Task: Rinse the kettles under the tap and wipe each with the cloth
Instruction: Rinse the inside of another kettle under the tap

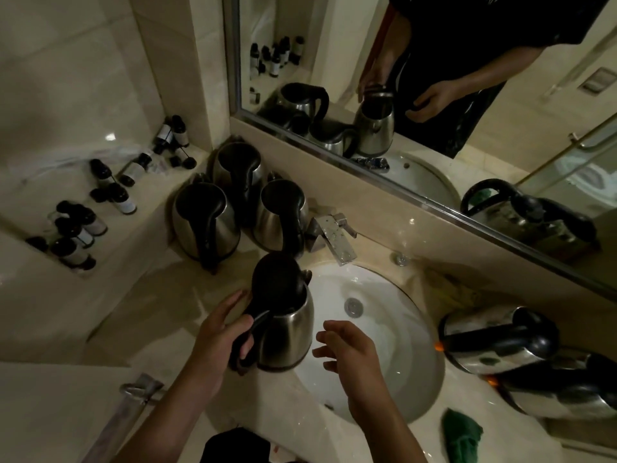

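The left hand (pixel 217 339) curled its fingers round the handle of a steel kettle (pixel 283 325), lid raised, at the basin (pixel 394 345) edge below the tap (pixel 334 237); the right hand (pixel 347 352) hovered beside it, fingers loose and empty, green cloth (pixel 462 432) lying near that wrist, apparently ready for wiping.

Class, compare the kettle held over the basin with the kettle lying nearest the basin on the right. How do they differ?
The held kettle is upright, gripped by its handle in the left hand; the right-side kettle lies on its side on the counter, untouched. The held kettle's lid is open; the other's lid state is unclear. Both are steel with black handles.
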